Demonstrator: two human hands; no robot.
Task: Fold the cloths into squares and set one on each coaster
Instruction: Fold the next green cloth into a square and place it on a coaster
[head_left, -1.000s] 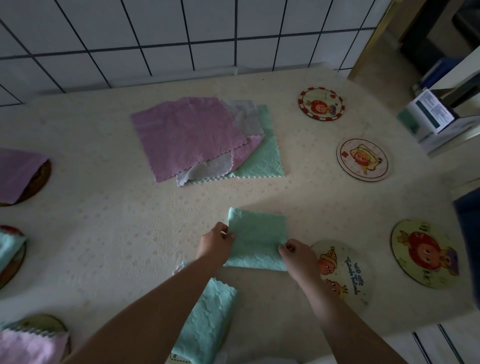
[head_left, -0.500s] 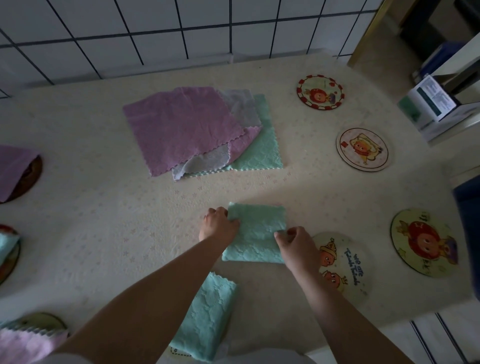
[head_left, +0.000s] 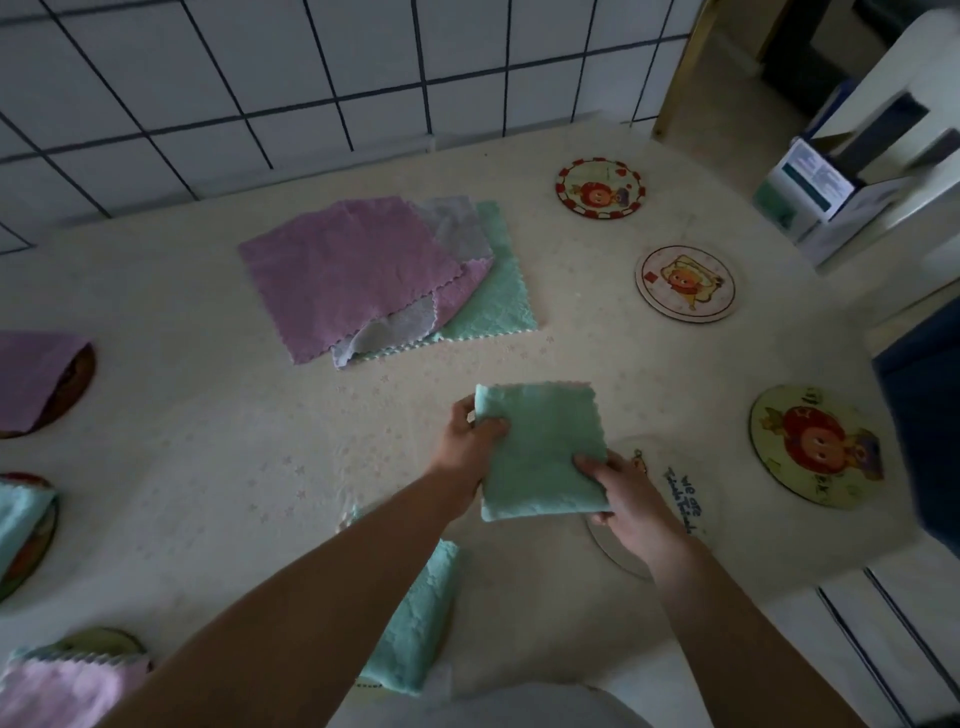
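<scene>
Both hands on one folded mint-green fleecy cloth (head_left: 540, 449), roughly square. Left hand (head_left: 470, 447) pinches its left edge near the top corner, thumb on top. Right hand (head_left: 621, 499) grips the lower right edge, thumb over the cloth, fingers under. Can't tell if the cloth is lifted or lying on the cream patterned tablecloth (head_left: 208, 467); its right part overlaps the pale round coaster with cartoon print and lettering (head_left: 675, 499).

Unfolded stack further back, centre: large pink fleecy cloth (head_left: 343, 275) on top, grey cloth (head_left: 452, 228) under it, mint-green cloth (head_left: 493, 306) at the bottom, offset right.

Bare coasters on the right: red-rimmed round one (head_left: 600, 188) at the back, white round one with yellow figure (head_left: 684, 283) nearer, yellow-green round one with red figure (head_left: 815, 446) at the right edge.

Left side: folded pink cloth on a dark coaster (head_left: 36, 379), a folded mint cloth on a coaster (head_left: 21, 519), a pale pink folded cloth on a coaster (head_left: 67, 686) at the bottom corner. Another folded mint-green cloth (head_left: 415, 629) lies under the left forearm at the near edge.

White tiled wall (head_left: 260, 78) behind the table.
</scene>
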